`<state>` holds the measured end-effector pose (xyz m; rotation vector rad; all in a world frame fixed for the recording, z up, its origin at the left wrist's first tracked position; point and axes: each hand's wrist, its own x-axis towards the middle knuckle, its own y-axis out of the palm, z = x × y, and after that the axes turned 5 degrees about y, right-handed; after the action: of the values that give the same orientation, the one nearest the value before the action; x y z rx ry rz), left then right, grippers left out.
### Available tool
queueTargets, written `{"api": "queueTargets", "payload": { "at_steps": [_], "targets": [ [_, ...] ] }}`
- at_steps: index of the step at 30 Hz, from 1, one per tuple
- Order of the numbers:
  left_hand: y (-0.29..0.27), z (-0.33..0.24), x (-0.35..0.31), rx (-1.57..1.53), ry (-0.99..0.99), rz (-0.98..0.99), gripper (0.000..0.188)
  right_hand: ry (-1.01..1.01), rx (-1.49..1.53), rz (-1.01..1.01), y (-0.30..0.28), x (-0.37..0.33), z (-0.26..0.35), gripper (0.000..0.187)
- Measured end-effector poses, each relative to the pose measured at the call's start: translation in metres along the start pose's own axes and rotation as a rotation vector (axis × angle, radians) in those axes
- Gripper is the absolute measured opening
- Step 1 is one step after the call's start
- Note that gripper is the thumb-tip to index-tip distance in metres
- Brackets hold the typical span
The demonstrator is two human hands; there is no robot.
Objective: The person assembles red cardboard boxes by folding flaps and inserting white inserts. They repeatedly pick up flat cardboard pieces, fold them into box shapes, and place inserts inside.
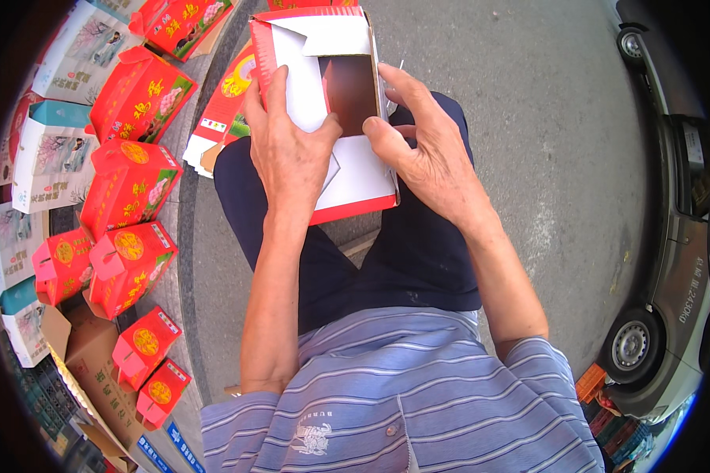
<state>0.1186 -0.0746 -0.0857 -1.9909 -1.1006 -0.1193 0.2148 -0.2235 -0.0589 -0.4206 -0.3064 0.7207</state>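
A red cardboard box [358,186] rests over my lap, its white inner flaps folded around a dark rectangular opening. On its left side my left hand [293,150] grips it, with fingers over the white flap and the thumb bent at the opening's edge. My right hand [430,150] holds the right wall, thumb near the opening and fingers along the outside; some fingertips are hidden. Beside my left knee lie flat red printed cartons [221,118], partly covered by the box and my hand.
Upright red gift boxes [138,185] and white-and-teal boxes [55,158] stand in rows on the left. Below them is an open brown carton [102,363]. A grey van [663,292] is parked on the right, beyond grey pavement [536,158]. An orange crate [590,383] sits near its wheel.
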Motion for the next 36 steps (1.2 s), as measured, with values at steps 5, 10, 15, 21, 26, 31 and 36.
{"api": "queueTargets", "payload": {
  "at_steps": [5, 10, 15, 21, 26, 31, 36],
  "targets": [
    [-0.001, 0.004, 0.016, 0.059, 0.309, -0.101, 0.077, 0.045, 0.193, 0.066, -0.009, -0.003, 0.008, 0.060],
    [-0.005, 0.028, 0.034, 0.202, 0.503, 0.138, 0.044, 0.053, 0.224, 0.049, -0.013, -0.005, 0.000, 0.056],
    [0.003, 0.023, 0.031, 0.262, 0.529, 0.178, 0.038, 0.094, 0.222, 0.034, -0.012, -0.005, -0.006, 0.054],
    [0.010, 0.029, 0.030, 0.245, 0.568, 0.138, 0.033, -0.099, 0.025, -0.023, 0.006, 0.012, -0.029, 0.043],
    [0.016, 0.043, 0.002, -0.284, 0.057, -0.031, 0.055, -0.006, -0.181, -0.067, 0.017, 0.022, -0.027, 0.062],
    [0.006, 0.038, -0.007, -0.409, -0.183, 0.126, 0.069, 0.235, -0.069, -0.087, 0.023, 0.038, -0.033, 0.107],
    [0.010, 0.039, -0.015, -0.425, -0.187, 0.084, 0.068, 0.315, -0.058, -0.033, 0.029, 0.048, -0.033, 0.110]
  ]
}}
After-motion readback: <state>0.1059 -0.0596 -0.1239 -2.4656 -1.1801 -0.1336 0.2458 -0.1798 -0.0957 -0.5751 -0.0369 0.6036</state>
